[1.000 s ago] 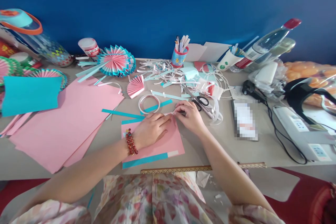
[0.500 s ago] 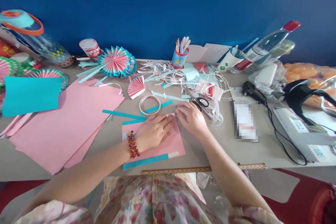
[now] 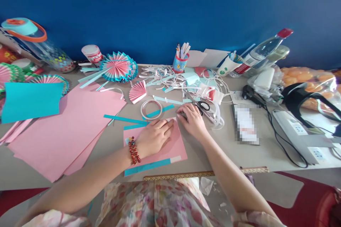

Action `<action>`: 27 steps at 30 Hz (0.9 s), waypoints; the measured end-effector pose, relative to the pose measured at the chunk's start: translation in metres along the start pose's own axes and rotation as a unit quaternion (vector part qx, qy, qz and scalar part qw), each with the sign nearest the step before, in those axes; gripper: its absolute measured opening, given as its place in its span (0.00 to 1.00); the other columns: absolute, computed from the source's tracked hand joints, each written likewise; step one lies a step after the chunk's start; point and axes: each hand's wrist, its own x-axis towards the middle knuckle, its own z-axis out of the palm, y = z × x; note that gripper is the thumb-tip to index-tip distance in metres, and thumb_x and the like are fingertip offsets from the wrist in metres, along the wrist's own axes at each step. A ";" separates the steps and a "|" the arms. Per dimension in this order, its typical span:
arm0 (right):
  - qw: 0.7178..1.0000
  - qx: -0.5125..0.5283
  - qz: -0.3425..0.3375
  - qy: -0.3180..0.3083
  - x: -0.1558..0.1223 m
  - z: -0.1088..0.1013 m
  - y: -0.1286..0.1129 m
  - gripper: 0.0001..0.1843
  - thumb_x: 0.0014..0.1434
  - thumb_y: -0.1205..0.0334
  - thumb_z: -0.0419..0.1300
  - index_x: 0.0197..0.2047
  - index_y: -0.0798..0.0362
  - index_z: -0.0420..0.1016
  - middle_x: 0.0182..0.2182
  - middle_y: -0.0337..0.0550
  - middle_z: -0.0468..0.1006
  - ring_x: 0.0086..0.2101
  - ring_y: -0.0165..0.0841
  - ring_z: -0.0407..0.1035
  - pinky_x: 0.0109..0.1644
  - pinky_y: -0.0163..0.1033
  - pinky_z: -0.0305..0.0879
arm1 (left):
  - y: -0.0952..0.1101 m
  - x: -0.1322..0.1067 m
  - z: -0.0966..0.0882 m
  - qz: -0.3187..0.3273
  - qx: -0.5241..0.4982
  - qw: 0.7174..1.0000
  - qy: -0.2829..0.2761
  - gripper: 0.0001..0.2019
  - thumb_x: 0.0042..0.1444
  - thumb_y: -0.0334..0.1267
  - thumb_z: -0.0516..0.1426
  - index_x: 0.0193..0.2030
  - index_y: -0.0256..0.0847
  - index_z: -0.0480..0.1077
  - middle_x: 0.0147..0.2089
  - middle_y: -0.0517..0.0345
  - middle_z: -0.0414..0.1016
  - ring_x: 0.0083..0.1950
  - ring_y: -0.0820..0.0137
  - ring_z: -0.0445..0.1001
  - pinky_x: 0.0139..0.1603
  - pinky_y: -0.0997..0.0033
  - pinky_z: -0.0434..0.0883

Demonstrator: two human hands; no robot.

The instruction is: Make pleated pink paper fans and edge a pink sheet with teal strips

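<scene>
A pink sheet of paper [image 3: 174, 143] lies before me, with blue strips along its top and bottom edges. The lower blue strip [image 3: 147, 167] has a pale piece at its right end. My left hand [image 3: 156, 136], wearing a red bead bracelet [image 3: 134, 151], rests flat on the sheet with its fingers stretched towards the top right corner. Just beyond that corner is my right hand [image 3: 192, 118], fingers bent and thumb apart, with nothing visible in it. A roll of tape [image 3: 151, 109] lies above the left hand, beside a loose blue strip [image 3: 125, 119].
Scissors [image 3: 204, 105] lie behind my right hand, near tangled paper strips [image 3: 162, 76]. Large pink sheets [image 3: 71, 124], a blue sheet [image 3: 33, 101] and folded paper fans [image 3: 119, 66] are at left. A phone [image 3: 246, 124] and power strip [image 3: 298, 134] lie right.
My right hand's thumb and fingers have come apart and sit slightly off the paper's corner. The left hand stays on the sheet. The view has tilted slightly.
</scene>
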 end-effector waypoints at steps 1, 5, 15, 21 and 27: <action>1.000 0.001 0.004 0.004 0.000 0.000 -0.001 0.05 0.64 0.64 0.53 0.39 0.48 0.69 0.41 0.46 0.74 0.46 0.43 0.67 0.55 0.50 0.59 | 0.001 0.000 0.001 -0.001 -0.003 1.000 0.003 0.21 0.68 0.39 0.50 0.65 0.34 0.63 0.68 0.46 0.65 0.64 0.59 0.63 0.64 0.57 0.62; 1.000 -0.008 0.001 0.014 -0.001 -0.001 -0.003 0.03 0.64 0.59 0.56 0.40 0.48 0.69 0.41 0.47 0.74 0.46 0.44 0.67 0.54 0.49 0.60 | 0.002 -0.002 0.001 -0.019 -0.026 0.999 0.016 0.19 0.67 0.38 0.51 0.62 0.36 0.65 0.65 0.45 0.66 0.63 0.58 0.64 0.63 0.56 0.63; 0.997 0.047 0.005 0.064 0.003 -0.008 -0.003 0.11 0.68 0.62 0.48 0.38 0.48 0.71 0.38 0.47 0.76 0.41 0.41 0.69 0.48 0.47 0.64 | -0.040 -0.007 -0.023 -0.160 -0.030 0.981 0.101 0.07 0.59 0.37 0.58 0.43 0.40 0.71 0.48 0.47 0.71 0.52 0.54 0.69 0.53 0.51 0.69; 0.986 0.118 -0.063 0.102 -0.001 -0.011 -0.022 0.07 0.66 0.64 0.54 0.43 0.46 0.72 0.40 0.46 0.78 0.44 0.40 0.71 0.50 0.48 0.68 | -0.043 -0.006 -0.024 -0.152 -0.063 0.979 0.122 0.05 0.64 0.32 0.52 0.40 0.40 0.68 0.44 0.51 0.73 0.48 0.60 0.71 0.55 0.52 0.67; 0.968 0.192 -0.128 0.100 -0.008 -0.004 -0.041 0.14 0.64 0.65 0.58 0.52 0.44 0.69 0.45 0.47 0.79 0.48 0.41 0.73 0.51 0.49 0.71 | -0.026 -0.002 -0.031 -0.140 -0.169 0.953 0.210 0.02 0.67 0.33 0.50 0.43 0.42 0.63 0.36 0.58 0.74 0.39 0.67 0.73 0.59 0.55 0.67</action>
